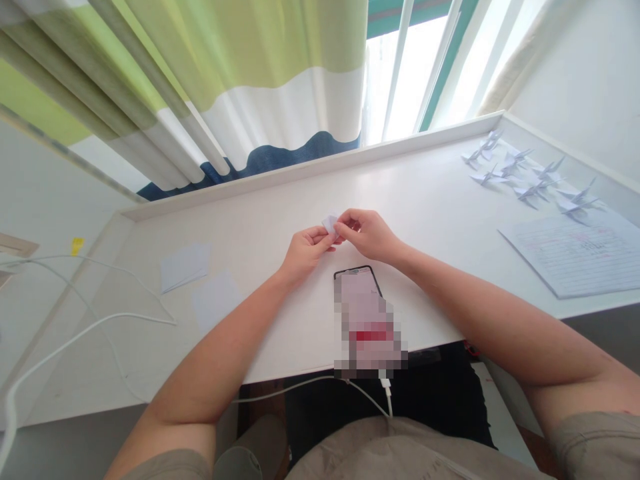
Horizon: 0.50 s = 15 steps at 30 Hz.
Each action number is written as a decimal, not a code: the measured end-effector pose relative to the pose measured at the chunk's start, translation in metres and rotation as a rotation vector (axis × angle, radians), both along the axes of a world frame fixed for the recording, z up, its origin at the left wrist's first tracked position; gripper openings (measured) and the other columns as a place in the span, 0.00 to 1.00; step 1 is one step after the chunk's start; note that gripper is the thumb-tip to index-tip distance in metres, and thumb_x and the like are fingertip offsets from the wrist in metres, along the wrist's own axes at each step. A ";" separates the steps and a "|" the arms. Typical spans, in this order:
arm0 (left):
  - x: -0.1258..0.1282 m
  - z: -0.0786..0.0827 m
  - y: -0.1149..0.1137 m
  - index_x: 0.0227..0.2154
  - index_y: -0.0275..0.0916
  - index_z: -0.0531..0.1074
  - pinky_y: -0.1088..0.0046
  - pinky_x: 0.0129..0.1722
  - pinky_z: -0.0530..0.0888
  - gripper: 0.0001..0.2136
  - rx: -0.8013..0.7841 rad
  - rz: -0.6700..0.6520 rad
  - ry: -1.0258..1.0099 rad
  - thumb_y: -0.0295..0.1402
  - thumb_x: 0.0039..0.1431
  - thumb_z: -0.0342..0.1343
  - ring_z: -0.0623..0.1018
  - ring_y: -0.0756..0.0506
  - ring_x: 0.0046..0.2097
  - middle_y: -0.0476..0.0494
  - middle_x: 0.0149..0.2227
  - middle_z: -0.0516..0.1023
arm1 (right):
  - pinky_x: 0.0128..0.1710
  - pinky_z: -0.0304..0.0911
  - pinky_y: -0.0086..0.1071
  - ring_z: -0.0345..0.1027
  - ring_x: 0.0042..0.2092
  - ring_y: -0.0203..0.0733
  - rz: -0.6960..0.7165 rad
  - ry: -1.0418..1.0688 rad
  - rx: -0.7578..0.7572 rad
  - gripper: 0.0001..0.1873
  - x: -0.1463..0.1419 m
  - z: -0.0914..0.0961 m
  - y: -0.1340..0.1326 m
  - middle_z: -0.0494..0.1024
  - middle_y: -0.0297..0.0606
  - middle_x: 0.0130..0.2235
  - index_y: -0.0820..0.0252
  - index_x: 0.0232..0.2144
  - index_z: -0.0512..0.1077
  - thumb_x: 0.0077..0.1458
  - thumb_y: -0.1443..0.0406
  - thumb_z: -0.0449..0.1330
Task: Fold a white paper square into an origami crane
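Note:
My left hand (304,251) and my right hand (366,233) meet above the middle of the white desk (430,200). Together they pinch a small folded piece of white paper (330,223), fingers closed on it from both sides. A phone (367,320) lies on the desk just in front of my hands, its screen lit and a white cable plugged into its near end.
Several folded white paper cranes (530,177) sit at the far right of the desk, with a lined sheet of paper (575,253) in front of them. Blank paper squares (185,265) lie at the left. White cables (90,327) run across the left side. Curtain and window are behind.

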<state>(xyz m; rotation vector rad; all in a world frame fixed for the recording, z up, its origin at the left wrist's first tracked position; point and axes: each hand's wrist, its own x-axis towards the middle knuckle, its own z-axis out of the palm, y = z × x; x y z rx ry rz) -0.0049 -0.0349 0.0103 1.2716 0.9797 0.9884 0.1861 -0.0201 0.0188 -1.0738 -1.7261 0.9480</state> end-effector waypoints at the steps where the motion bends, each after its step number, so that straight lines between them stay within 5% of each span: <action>1: 0.000 0.000 0.000 0.42 0.38 0.85 0.61 0.50 0.78 0.25 -0.001 0.001 -0.001 0.54 0.52 0.76 0.86 0.38 0.50 0.37 0.41 0.89 | 0.38 0.71 0.38 0.79 0.34 0.43 -0.005 0.005 -0.002 0.09 0.000 0.000 0.000 0.85 0.37 0.31 0.57 0.30 0.77 0.63 0.61 0.65; 15: -0.002 0.001 0.002 0.38 0.38 0.84 0.61 0.49 0.79 0.21 -0.006 -0.001 0.012 0.49 0.51 0.78 0.86 0.38 0.48 0.37 0.40 0.89 | 0.35 0.66 0.38 0.70 0.31 0.41 -0.063 -0.015 0.012 0.09 0.002 -0.002 0.003 0.81 0.35 0.29 0.56 0.28 0.76 0.58 0.60 0.67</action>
